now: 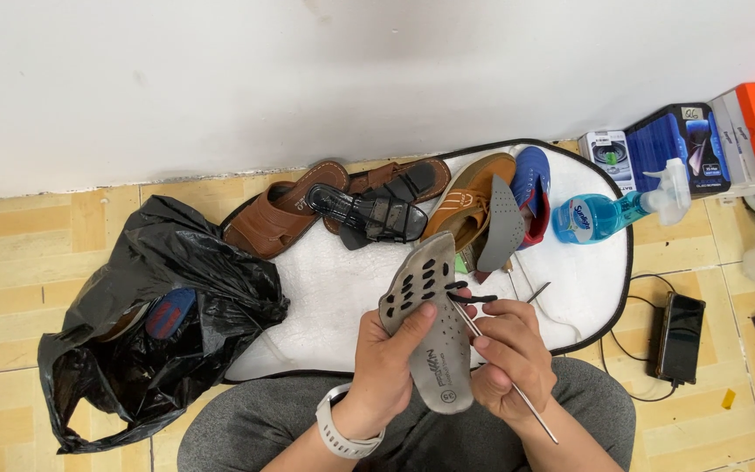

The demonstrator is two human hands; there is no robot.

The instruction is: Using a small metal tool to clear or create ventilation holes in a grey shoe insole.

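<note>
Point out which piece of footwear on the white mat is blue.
The shoe at the right end of the row, beside the spray bottle. The others are brown, tan or black.

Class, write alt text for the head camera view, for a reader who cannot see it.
A seated person's left hand holds a grey perforated insole while the right hand works a thin metal tool against it. Beyond, on a white mat, lie sandals, shoes and a blue spray bottle; a black plastic bag sits left.
</note>
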